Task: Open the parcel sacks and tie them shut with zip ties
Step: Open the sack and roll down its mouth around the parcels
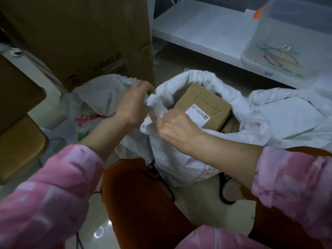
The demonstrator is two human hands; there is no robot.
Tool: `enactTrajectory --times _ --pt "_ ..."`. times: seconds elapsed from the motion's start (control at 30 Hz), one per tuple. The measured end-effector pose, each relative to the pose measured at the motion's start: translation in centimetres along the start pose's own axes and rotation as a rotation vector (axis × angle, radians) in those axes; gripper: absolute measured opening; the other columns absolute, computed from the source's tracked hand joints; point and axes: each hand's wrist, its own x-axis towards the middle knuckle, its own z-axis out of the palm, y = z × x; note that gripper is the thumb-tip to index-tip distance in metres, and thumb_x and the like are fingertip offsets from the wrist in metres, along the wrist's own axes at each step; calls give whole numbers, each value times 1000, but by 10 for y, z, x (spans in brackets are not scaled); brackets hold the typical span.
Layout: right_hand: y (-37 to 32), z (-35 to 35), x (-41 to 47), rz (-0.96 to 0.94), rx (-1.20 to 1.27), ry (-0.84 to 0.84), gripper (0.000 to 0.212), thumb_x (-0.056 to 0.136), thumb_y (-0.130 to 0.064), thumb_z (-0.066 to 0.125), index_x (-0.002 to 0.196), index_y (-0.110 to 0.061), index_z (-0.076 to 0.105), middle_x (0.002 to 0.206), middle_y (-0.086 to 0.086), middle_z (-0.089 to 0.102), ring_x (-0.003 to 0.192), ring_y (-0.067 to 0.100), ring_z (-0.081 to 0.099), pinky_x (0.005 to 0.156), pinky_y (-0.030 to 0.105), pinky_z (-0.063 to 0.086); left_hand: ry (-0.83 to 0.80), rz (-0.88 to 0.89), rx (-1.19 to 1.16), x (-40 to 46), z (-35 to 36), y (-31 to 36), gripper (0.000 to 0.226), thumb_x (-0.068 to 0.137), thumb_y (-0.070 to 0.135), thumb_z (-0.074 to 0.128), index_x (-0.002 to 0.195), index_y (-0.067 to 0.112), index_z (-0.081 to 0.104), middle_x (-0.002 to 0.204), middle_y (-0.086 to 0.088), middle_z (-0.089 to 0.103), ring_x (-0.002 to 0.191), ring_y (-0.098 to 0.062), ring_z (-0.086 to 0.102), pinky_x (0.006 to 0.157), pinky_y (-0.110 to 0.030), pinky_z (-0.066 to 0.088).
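Leftmost, brown cartons (16,108) stacked at the floor's left edge, cropped by the frame. Behind them, tall carton (80,36) printed "SF EXPRESS", standing upright toward the floor's far left. Just in front of it, slumped sack (93,97) with red and green print low on its side, mouth gathered and crumpled.

Left hand (133,106), pink sleeve (53,191) pushed up the forearm, fingers curled around a bunch of white fabric where that sack meets the next one; which sack's rim exactly, hard to tell, fingertips blurred.

Right hand (177,125), fingers curled under, pinching the near-left rim of the open sack (179,159), mouth rolled down and wide. Open sack standing on the floor between the knees, in rust trousers (140,194). Inside it, small box (203,106) lying tilted, handwritten marks on top, white label (197,115) at its near corner, label partly hidden by the right hand. Darker cardboard just visible beneath the box.

Below the right forearm, foot in a black sandal (228,191) on the floor, touching the sack's base.

Further right, more white sacking (287,114) heaped against the open sack.

Far right, low white shelf (206,31) along the floor's far edge, carrying a clear tub (291,38) with an orange clip on its lid, coloured strips inside, too blurred to identify.
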Motion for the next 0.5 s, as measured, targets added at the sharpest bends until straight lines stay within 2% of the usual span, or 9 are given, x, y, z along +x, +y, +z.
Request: enactTrajectory --times 0.07,0.13,0.2,0.27,0.3,0.37,0.4,0.43,0.5 --pt "-6 0 -1 14 -110 6 25 45 10 65 65 -3 58 49 13 52 39 20 48 40 23 27 -190 301 181 5 -8 9 44 76 5 72 112 26 60 136 4 49 114 -22 54 82 -38 49" --pt "-7 3 -3 43 -38 3 33 45 7 66 71 -3 49 48 11 51 37 18 47 38 20 29 -324 344 352 10 -5 11 33 80 14 68 109 28 61 125 4 57 107 -23 58 78 -36 48" --pt "-10 -4 -4 71 -35 6 50 39 3 68 77 -10 39 44 6 48 34 16 44 39 17 23 -368 351 516 11 3 15 17 84 19 59 99 25 61 105 1 64 96 -24 61 68 -31 40" --pt "-14 -14 -8 110 25 -55 40 39 -3 76 69 -5 50 50 4 53 37 17 50 41 19 15 -376 418 654 9 13 21 15 89 20 50 99 21 60 100 -4 65 93 -27 61 64 -30 34" --pt "-14 -18 -10 173 137 -140 30 48 -8 79 70 -9 58 60 6 58 48 20 57 41 22 18 -376 448 692 7 18 22 18 91 20 47 102 20 60 100 -4 65 94 -28 62 64 -30 32" --pt "0 -25 -11 340 578 -372 16 72 -20 75 75 -9 64 73 5 61 67 20 63 50 28 35 -335 455 693 1 26 19 19 91 20 47 105 17 59 101 -5 66 93 -29 62 64 -30 30" --pt "10 -27 -10 448 814 -423 21 74 -26 75 75 -7 68 69 4 64 66 17 62 55 28 42 -299 433 661 -2 29 15 19 90 21 48 105 15 58 98 -5 66 90 -30 62 64 -31 31" --pt "21 -28 -9 544 914 -393 24 73 -30 77 76 -7 71 69 3 66 66 14 62 60 27 46 -250 400 611 -4 32 9 19 89 20 50 104 13 58 95 -7 67 86 -32 62 63 -32 32" --pt "40 -25 -7 692 875 -337 32 70 -31 79 88 -6 69 85 2 67 77 17 62 64 28 48 -134 344 493 -8 39 -1 16 83 14 59 96 7 60 78 -14 66 69 -36 63 55 -33 32"
